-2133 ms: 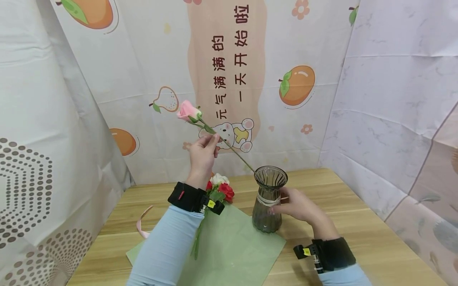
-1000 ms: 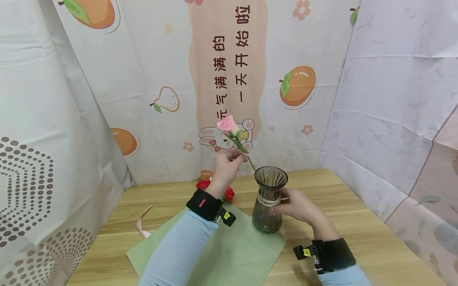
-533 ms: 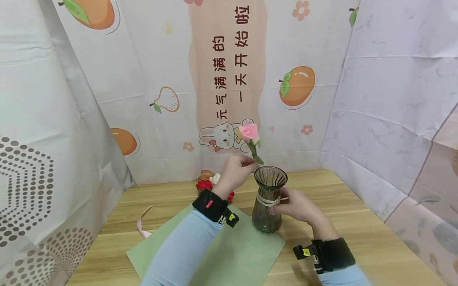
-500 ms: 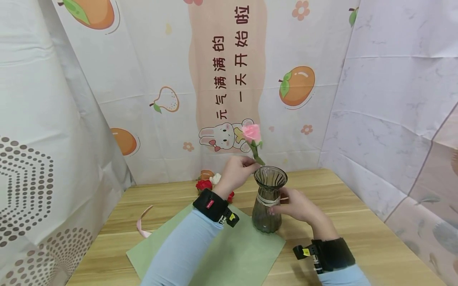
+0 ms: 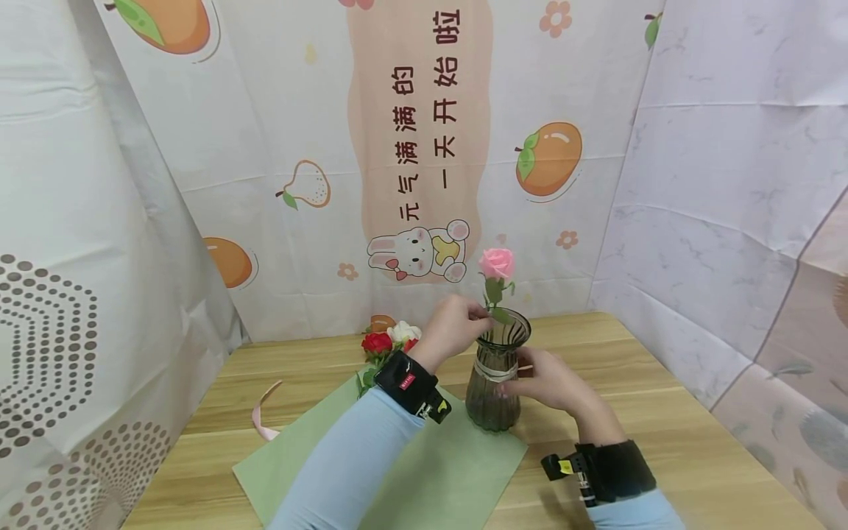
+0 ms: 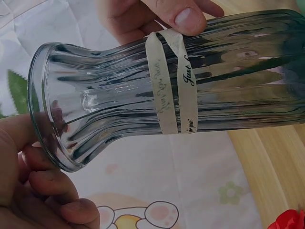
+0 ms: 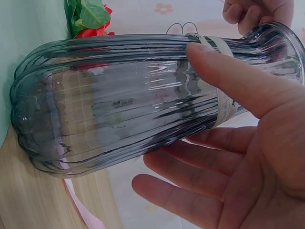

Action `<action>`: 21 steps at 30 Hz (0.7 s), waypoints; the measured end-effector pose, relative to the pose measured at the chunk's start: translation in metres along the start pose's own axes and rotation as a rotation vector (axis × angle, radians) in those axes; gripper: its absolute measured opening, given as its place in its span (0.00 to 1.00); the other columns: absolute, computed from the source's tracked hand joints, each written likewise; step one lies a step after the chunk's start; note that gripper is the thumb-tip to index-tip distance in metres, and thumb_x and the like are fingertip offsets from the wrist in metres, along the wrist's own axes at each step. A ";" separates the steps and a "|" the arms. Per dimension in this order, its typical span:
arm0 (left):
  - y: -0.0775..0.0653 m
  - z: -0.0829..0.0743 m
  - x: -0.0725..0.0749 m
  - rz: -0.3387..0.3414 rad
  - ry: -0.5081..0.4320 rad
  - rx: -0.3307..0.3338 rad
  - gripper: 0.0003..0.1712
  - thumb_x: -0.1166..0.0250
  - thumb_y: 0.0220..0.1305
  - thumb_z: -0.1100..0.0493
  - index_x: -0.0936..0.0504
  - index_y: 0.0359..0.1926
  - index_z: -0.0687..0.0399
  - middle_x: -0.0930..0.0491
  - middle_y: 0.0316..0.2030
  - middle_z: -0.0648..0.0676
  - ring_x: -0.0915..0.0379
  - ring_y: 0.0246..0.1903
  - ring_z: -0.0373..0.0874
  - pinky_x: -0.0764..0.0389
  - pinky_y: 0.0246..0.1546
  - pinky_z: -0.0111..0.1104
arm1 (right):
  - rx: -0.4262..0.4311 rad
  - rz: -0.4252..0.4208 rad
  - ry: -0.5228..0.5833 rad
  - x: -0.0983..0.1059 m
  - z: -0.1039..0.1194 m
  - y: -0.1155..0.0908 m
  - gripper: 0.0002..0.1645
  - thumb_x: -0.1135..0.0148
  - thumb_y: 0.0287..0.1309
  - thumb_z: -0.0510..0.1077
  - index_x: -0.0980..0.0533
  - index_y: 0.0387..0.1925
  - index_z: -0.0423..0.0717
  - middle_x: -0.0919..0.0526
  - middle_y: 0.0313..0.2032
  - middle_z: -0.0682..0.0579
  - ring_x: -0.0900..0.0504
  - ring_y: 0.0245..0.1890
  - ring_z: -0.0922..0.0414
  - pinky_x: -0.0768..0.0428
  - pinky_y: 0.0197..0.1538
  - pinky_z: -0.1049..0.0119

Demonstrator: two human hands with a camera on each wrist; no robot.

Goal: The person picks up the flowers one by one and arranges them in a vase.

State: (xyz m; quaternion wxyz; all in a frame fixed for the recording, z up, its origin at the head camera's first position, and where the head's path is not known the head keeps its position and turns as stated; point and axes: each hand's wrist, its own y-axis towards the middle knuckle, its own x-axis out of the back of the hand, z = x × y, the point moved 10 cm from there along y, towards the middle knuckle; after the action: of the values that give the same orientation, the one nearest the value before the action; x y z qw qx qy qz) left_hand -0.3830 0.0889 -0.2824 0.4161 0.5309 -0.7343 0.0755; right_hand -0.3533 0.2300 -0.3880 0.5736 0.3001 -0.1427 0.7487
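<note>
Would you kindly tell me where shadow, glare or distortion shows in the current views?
Head view: fairly even light, a dim shadow on the wooden table beside the right wristband; left wrist view: pale glints on the neck of the ribbed glass vase; right wrist view: short bright streaks on the vase, whose ribs distort what shows through.

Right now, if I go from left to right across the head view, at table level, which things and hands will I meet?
Pink ribbon → leftmost red flower → white flower → left hand → glass vase, with the pink rose above it → right hand.
</note>
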 end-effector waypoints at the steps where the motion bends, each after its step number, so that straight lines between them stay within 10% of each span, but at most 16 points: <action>1: 0.000 0.000 0.000 0.000 0.002 0.005 0.07 0.30 0.66 0.56 0.08 0.35 0.53 0.15 0.27 0.43 0.23 0.27 0.35 0.25 0.27 0.29 | 0.007 0.001 -0.002 0.000 0.001 0.000 0.39 0.21 0.53 0.51 0.26 0.61 0.36 0.17 0.53 0.43 0.18 0.53 0.41 0.17 0.49 0.51; 21: -0.007 0.002 0.006 -0.025 -0.038 0.040 0.08 0.29 0.66 0.50 0.11 0.34 0.48 0.19 0.27 0.42 0.25 0.28 0.38 0.25 0.26 0.30 | 0.004 0.008 -0.009 0.000 0.004 0.000 0.40 0.21 0.53 0.51 0.26 0.62 0.36 0.17 0.54 0.42 0.18 0.53 0.42 0.17 0.50 0.51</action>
State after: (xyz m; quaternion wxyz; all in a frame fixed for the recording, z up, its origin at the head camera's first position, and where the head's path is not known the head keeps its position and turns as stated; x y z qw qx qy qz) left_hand -0.3789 0.0804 -0.2821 0.3924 0.5495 -0.7339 0.0748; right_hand -0.3519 0.2284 -0.3850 0.5694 0.3039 -0.1449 0.7500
